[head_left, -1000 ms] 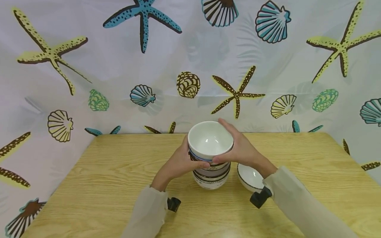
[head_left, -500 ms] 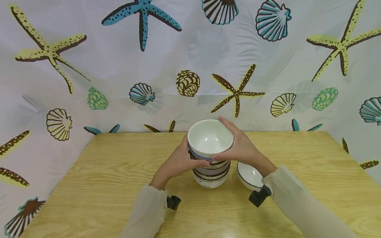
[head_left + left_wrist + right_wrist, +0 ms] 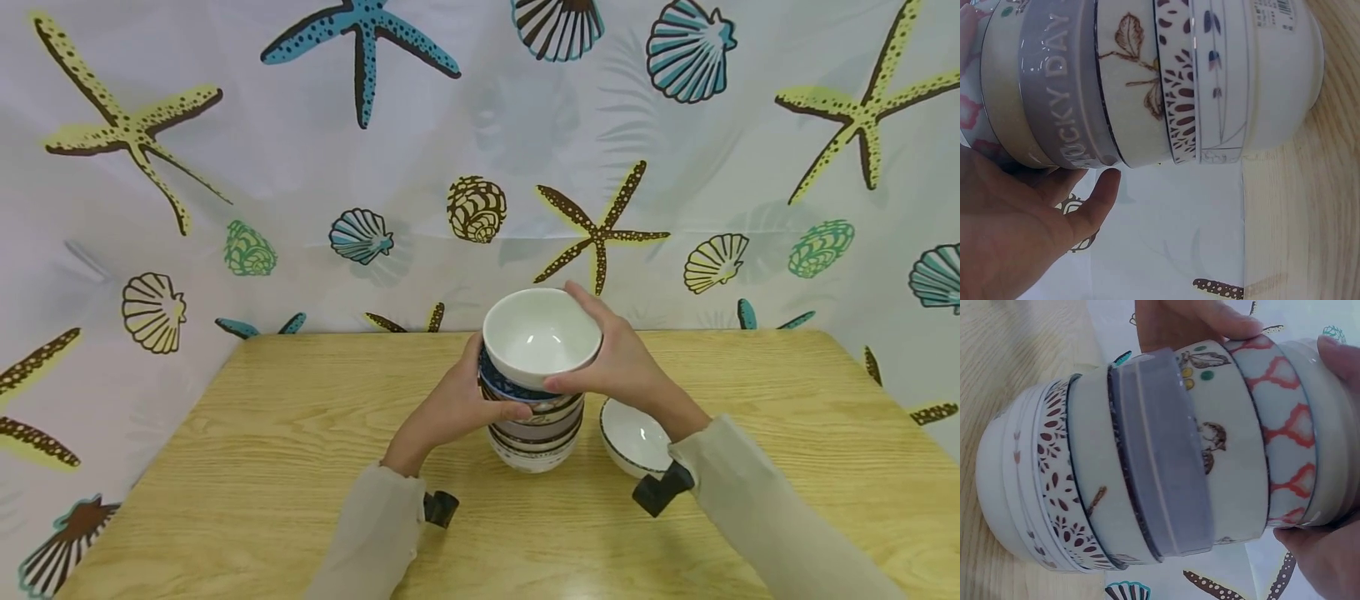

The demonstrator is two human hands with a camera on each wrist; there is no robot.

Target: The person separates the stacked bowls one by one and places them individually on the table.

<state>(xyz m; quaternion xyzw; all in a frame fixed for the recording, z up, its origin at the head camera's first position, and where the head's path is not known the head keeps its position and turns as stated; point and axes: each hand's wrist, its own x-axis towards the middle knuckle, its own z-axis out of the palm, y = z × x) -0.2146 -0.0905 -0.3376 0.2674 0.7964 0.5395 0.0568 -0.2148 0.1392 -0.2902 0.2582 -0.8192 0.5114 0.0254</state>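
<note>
The right hand [image 3: 626, 367] grips a plain white round ceramic bowl [image 3: 540, 337] over a stack of patterned round ceramic bowls [image 3: 536, 432] that the left hand [image 3: 453, 404] clasps, presumably for steadiness, a dark-rimmed white ceramic bowl [image 3: 633, 437] resting below the right hand.

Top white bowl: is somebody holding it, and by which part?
The right hand grips the top white bowl by its right side, at and below the rim; the left hand holds bowls underneath.
</note>
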